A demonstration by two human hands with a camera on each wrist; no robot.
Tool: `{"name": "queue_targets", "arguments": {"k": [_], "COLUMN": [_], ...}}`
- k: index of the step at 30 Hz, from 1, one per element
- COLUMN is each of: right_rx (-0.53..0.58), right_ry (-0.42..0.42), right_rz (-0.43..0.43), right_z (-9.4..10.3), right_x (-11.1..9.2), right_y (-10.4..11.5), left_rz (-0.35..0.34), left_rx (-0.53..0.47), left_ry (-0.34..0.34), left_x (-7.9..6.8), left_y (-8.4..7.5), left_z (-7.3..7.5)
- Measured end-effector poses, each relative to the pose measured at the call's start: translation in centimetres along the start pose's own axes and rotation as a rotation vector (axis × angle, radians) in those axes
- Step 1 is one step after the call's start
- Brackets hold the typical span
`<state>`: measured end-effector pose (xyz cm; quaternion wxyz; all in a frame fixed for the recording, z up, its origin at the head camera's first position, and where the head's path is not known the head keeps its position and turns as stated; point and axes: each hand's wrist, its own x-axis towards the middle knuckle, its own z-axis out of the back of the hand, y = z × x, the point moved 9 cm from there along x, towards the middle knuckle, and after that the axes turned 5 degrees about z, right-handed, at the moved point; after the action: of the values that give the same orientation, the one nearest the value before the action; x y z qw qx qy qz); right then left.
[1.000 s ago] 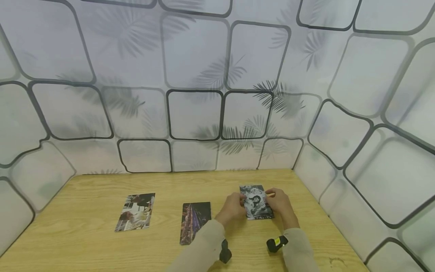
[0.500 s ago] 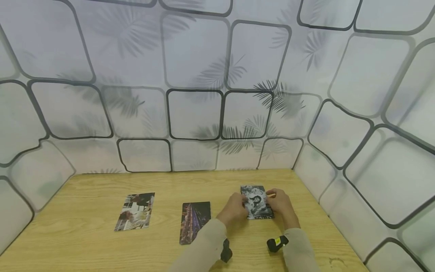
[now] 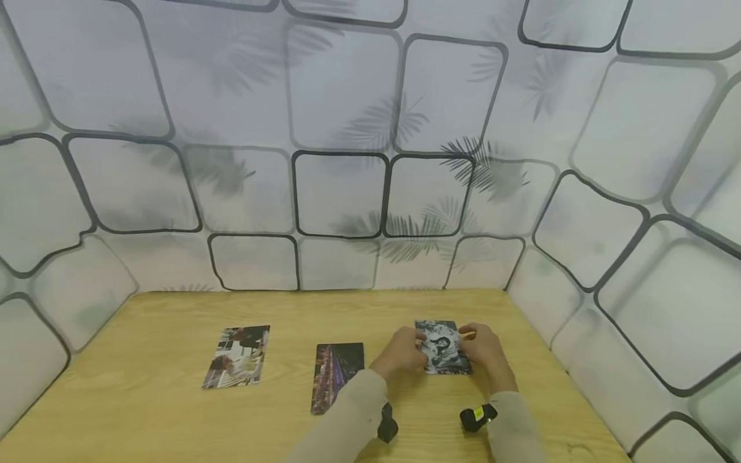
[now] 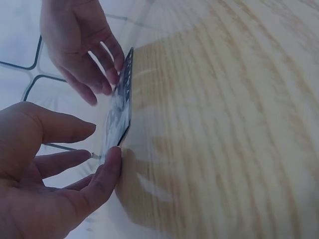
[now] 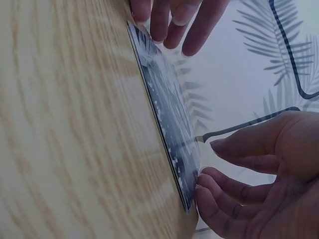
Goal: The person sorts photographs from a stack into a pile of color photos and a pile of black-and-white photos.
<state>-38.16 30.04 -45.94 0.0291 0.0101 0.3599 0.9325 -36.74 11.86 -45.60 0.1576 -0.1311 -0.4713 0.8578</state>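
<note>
A black-and-white picture card (image 3: 443, 348) showing a figure with dark hair lies on the table at right, between both hands. My left hand (image 3: 401, 351) is at its left edge. In the left wrist view, fingertips (image 4: 114, 158) of that hand touch the card's near corner while the thumb stays apart from it. On the other side is my right hand (image 3: 484, 348). The right wrist view has its bent fingertips (image 5: 203, 186) right against the card (image 5: 167, 114), its thumb also held off. Neither hand pinches the card.
A dark card with a purple-lit night city scene (image 3: 338, 373) lies left of the left forearm, which partly overlaps it. Farther left lies a photo card (image 3: 238, 357) with light and brown tones. Patterned walls (image 3: 341, 193) enclose the wooden table (image 3: 173, 424) at back and sides.
The head view has shifted slightly, moving the scene a little right. The black-and-white card's far edge sits slightly nearer to me. Both hands stay at its sides; the other cards lie still.
</note>
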Motion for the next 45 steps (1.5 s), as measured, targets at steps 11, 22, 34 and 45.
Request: {"name": "queue_targets", "arguments": {"k": [11, 22, 34, 45], "right_rx": [-0.021, -0.063, 0.067, 0.237], "right_ry": [0.0, -0.025, 0.073, 0.234], "right_rz": [0.008, 0.074, 0.185, 0.294], "right_z": [0.0, 0.4, -1.8, -5.5], "right_x": [0.4, 0.1, -1.7, -3.8], "right_y": [-0.5, 1.7, 7.8, 12.9], "left_rz": [0.051, 0.01, -0.039, 0.023], "left_rx": [-0.009, 0.0, 0.027, 0.065], "left_ry": [0.031, 0.019, -0.035, -0.16], "left_x": [-0.6, -1.4, -5.6, -10.8], "left_y": [-0.3, -0.4, 1.3, 5.1], "left_z": [-0.2, 1.1, 8.4, 14.1]}}
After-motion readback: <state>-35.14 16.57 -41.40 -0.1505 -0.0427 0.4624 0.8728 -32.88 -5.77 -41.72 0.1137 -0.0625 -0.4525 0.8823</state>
